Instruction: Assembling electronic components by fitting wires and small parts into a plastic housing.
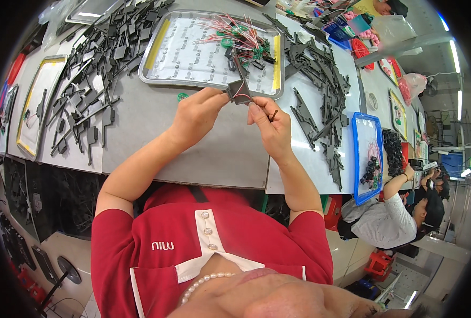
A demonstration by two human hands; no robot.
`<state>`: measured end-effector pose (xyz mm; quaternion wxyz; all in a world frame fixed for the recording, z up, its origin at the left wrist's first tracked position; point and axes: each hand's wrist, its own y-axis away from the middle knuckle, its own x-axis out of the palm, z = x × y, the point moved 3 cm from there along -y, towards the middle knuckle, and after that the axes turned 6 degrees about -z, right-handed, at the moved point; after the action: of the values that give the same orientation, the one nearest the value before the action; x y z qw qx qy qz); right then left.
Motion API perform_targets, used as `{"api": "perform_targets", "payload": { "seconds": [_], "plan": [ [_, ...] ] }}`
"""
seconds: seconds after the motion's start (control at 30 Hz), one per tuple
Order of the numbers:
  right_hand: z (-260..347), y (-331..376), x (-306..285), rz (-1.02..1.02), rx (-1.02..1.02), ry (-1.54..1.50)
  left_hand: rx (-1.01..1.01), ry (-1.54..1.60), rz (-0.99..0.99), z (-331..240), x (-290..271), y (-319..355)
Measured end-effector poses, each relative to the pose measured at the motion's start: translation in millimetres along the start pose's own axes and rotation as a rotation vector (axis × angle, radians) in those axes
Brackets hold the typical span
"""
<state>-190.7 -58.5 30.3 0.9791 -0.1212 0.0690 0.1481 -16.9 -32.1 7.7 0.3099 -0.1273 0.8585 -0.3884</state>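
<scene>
A dark grey plastic part, with a square box-like end and a long narrow arm, is held up between my two hands above the front of the metal tray. Thin reddish wire lies across its box end. Closed at the left edge of that end are the fingers of my left hand. My right hand grips its lower right side with thumb and fingers, and a thin dark tip sticks out beside them. Just left of the part, a small green round piece lies on the table near my left hand.
The metal tray bears green circuit boards with red and white wires. Heaps of dark plastic parts lie left and right. A blue tray stands farther right, near a co-worker in a grey top.
</scene>
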Motion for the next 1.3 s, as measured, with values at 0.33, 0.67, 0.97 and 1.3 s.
{"api": "perform_targets", "payload": {
  "seconds": [0.33, 0.67, 0.97, 1.3],
  "plan": [
    [15, -3, -16, 0.213, 0.104, -0.050, -0.749, 0.939, 0.525, -12, -2, -27],
    [9, -21, -99, -0.107, 0.033, 0.743, -0.917, 1.275, 0.149, -34, -36, -19],
    [-44, 8, -160, -0.101, 0.300, 1.321, -0.980, 1.143, -0.004, -7, -17, -15],
    [-3, -10, -121, -0.421, -0.230, 0.831, -0.971, 1.148, 0.050, 5, 0, 1]
  ]
}}
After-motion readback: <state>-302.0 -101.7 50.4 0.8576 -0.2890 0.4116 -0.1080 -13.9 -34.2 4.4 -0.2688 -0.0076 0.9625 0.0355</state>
